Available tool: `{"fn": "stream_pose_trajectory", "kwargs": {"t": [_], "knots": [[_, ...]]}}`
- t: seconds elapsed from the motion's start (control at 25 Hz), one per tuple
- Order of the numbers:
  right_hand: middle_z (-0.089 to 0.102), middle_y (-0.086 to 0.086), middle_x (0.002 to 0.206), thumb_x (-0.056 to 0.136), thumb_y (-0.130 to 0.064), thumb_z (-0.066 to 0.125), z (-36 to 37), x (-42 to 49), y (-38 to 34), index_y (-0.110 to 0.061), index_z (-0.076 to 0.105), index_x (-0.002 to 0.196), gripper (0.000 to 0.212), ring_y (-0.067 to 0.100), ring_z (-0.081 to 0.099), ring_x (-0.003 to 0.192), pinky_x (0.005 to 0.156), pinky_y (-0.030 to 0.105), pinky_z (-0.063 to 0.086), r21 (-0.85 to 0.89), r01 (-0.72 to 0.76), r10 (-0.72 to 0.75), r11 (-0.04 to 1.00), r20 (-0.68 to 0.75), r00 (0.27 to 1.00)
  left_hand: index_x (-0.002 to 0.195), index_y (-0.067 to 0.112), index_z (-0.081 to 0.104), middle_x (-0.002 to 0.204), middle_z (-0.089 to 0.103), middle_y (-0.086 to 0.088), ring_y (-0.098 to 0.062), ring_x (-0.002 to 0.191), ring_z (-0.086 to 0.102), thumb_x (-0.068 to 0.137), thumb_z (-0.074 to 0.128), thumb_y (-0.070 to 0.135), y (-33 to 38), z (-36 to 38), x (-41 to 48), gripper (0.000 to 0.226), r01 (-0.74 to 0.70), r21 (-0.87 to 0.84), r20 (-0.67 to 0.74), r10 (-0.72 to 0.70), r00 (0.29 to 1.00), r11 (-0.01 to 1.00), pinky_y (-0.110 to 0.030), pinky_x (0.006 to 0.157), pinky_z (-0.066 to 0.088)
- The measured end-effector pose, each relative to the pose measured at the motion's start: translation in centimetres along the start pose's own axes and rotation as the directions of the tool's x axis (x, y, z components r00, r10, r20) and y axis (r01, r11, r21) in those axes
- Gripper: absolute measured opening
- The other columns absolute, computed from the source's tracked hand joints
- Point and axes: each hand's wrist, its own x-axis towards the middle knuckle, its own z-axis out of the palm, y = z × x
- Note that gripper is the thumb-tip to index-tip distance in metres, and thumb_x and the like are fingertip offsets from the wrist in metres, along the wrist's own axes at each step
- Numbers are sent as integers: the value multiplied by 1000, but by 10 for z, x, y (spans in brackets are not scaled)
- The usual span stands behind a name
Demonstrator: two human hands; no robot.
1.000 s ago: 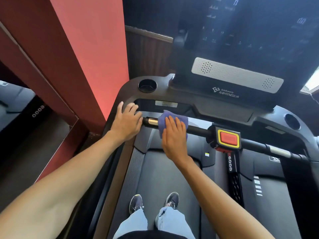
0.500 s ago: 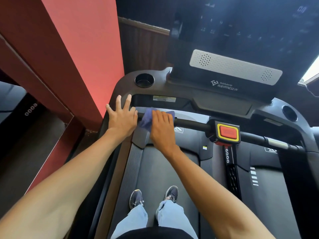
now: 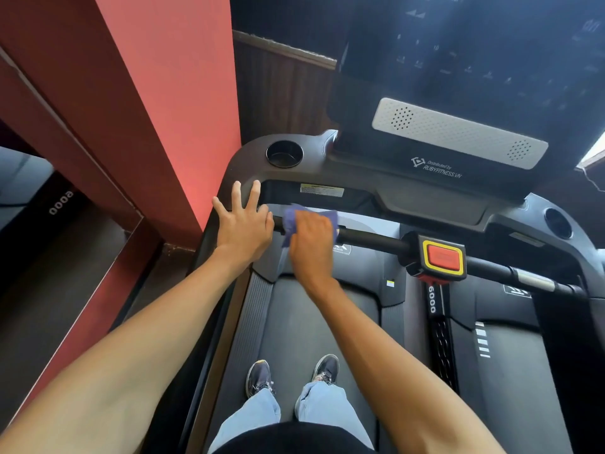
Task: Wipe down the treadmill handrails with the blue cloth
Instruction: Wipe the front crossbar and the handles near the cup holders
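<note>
- While the right hand (image 3: 311, 239) clasps the blue cloth (image 3: 294, 221) around the left end of the front handrail (image 3: 373, 241), one corner of the cloth hangs loose at seven o'clock. I think a weak hold can drop it on the belt (image 3: 311, 322).
- The left hand (image 3: 244, 224), at nine o'clock from the right one, lies flat with spread fingers (image 3: 236, 191) on the grey console frame (image 3: 248, 158) and grasps nothing. If it slips, balance can suffer.
- The red stop button (image 3: 443, 257) sits at three o'clock along the bar, so a long stroke may knock it.
</note>
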Motion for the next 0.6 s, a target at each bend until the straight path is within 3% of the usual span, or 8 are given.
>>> {"fn": "stream_pose_trajectory", "kwargs": {"t": [0.08, 0.16, 0.28, 0.44, 0.6], "knots": [[69, 4, 98, 92, -15, 56, 11, 2, -28, -15, 67, 102, 15, 23, 62, 94, 90, 37, 44, 61, 43, -46, 997, 52, 998, 104, 13, 66, 165, 26, -13, -48, 148, 25, 100, 41, 27, -2, 2, -1, 29, -16, 52, 26, 15, 1000, 999, -74, 102, 36], [68, 4, 107, 97, -18, 52, 15, 7, -30, -13, 64, 113, 21, 23, 60, 101, 95, 38, 45, 103, 97, -104, 990, 66, 992, 103, 12, 65, 165, 25, -13, -48, 147, 25, 97, 45, 25, -4, 3, 0, 25, -25, 56, 29, 24, 999, 998, -74, 102, 36], [64, 5, 99, 90, -16, 47, 7, -1, 2, -13, 60, 103, 19, 25, 58, 94, 90, 38, 44, 7, 198, -198, 980, 33, 980, 100, 10, 67, 162, 30, -13, -48, 146, 27, 100, 39, 27, -2, 0, 0, 33, -17, -4, 2, 17, 1000, 1000, -74, 100, 35], [62, 7, 92, 87, -9, 50, -13, -16, 54, -10, 61, 94, 13, 26, 54, 87, 85, 36, 42, -20, 111, -112, 994, -92, 989, 101, 9, 68, 160, 33, -13, -45, 144, 28, 104, 36, 32, -2, -2, 0, 39, -11, -53, -19, 10, 1000, 999, -74, 101, 34], [61, 7, 90, 89, -8, 45, -19, -17, 54, -9, 61, 93, 16, 25, 53, 86, 88, 36, 43, -22, 24, -28, 999, -180, 983, 99, 10, 68, 160, 33, -14, -46, 145, 27, 104, 34, 33, -1, -6, 1, 41, -5, -72, -12, 5, 1000, 997, -75, 102, 33]]}}
